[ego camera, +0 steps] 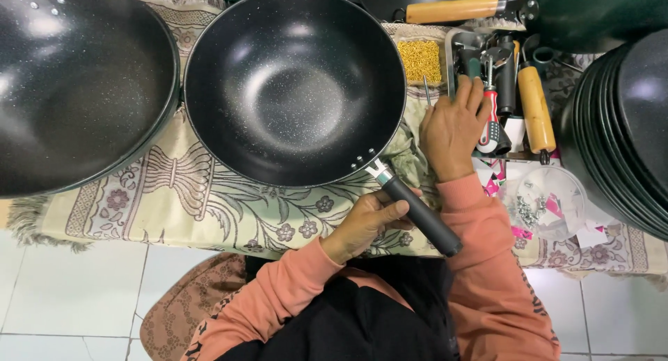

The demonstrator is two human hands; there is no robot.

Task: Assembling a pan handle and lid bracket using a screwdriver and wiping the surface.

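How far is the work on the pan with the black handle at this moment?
Looks done: the black handle sits on the middle pan, at its bracket. In hand: the left hand grips that handle; the right hand reaches into the tool tray beside the red screwdriver. Left: the pan at far left shows no handle.

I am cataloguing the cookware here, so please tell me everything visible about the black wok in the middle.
The wok is round and deep, black with fine pale speckles, glossy and empty. Three rivets fix a metal bracket to its near rim, and a straight dark handle runs from it. It rests on a patterned cloth. The left hand grips the handle; the right hand lies beside the rim.
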